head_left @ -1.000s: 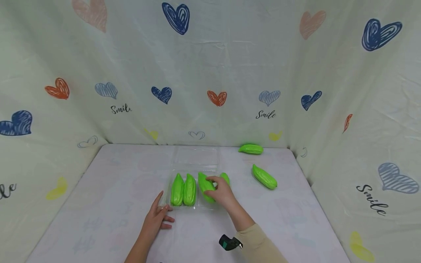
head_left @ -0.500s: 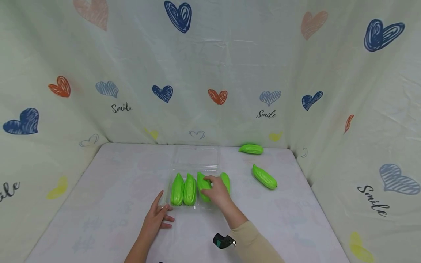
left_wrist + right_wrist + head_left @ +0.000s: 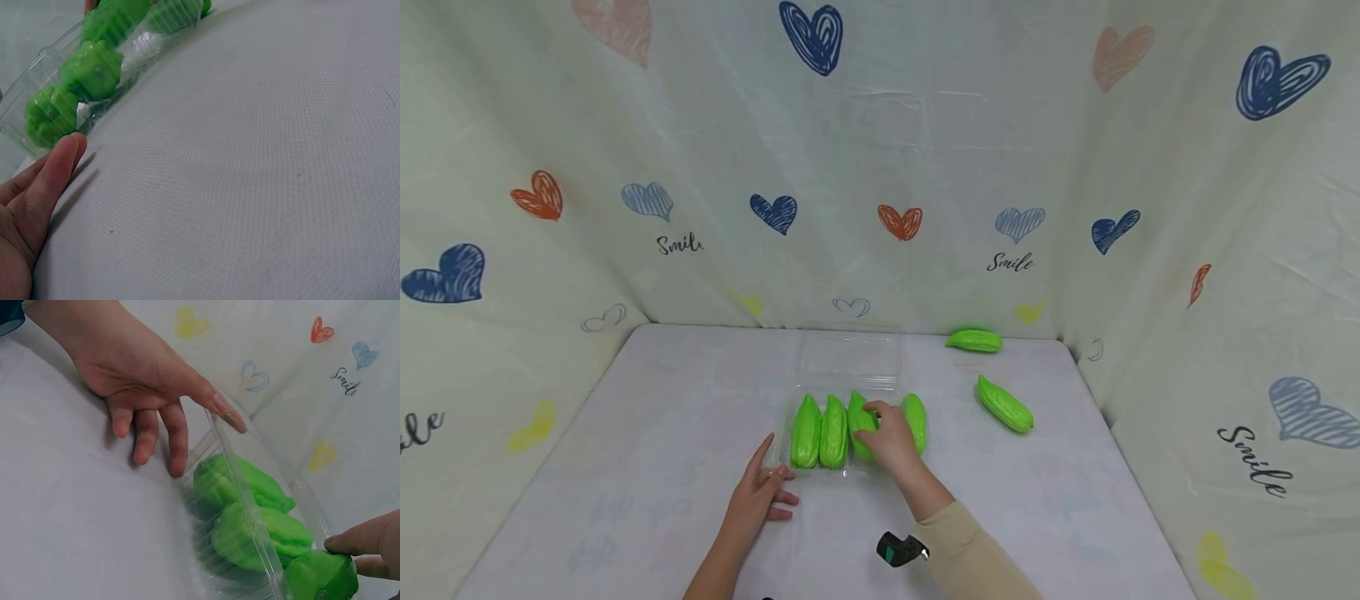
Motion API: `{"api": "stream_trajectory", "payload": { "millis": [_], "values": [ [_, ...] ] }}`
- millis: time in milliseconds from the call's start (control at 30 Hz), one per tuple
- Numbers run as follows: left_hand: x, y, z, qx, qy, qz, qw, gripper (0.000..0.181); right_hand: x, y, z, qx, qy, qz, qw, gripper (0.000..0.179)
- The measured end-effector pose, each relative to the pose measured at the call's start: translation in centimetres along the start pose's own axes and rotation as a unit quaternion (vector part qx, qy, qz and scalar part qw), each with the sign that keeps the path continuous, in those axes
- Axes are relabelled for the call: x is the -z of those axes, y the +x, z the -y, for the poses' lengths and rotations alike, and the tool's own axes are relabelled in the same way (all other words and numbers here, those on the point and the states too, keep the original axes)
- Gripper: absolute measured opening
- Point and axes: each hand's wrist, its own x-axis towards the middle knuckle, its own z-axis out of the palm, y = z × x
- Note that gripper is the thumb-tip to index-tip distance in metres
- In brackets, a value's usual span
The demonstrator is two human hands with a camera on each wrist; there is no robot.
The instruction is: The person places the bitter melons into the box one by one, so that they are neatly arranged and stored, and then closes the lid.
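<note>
A clear plastic clamshell box (image 3: 779,457) lies with its lid open on the table, holding several green bitter gourds in a row. My right hand (image 3: 891,437) pinches the third bitter gourd (image 3: 858,417) from the left, thumb on its left side in the head view. Left of it lie two more, a bitter gourd (image 3: 806,433) and another bitter gourd (image 3: 833,433); one bitter gourd (image 3: 915,419) lies to its right. At the box's front left corner my left hand (image 3: 757,497) touches the wall with fairly straight fingers. The right wrist view shows the held gourd (image 3: 320,578) beside the others.
Two loose bitter gourds lie to the right: a nearer gourd (image 3: 1004,405) and a farther gourd (image 3: 973,340) by the back edge. The box's lid (image 3: 848,358) extends toward the back. A heart-printed curtain (image 3: 940,150) encloses the white table (image 3: 662,433).
My right hand has moved slightly left with the gourd, which now sits closer to the two on the left and looks straighter. The left hand has stayed at the box corner.
</note>
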Motion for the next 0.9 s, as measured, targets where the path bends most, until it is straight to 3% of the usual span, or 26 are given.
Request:
{"api": "stream_trajectory", "payload": {
  "millis": [533, 900],
  "values": [
    [-0.03, -0.05, 0.0, -0.016, -0.003, -0.001, 0.9999, 0.065, -0.4, 0.14, -0.04, -0.017, -0.007, 0.002, 0.9998, 0.049],
    [-0.03, 0.15, 0.04, -0.004, 0.001, -0.001, 1.0, 0.067, -0.73, 0.32, -0.43, -0.024, -0.015, 0.018, 0.9994, 0.049]
  ]
}}
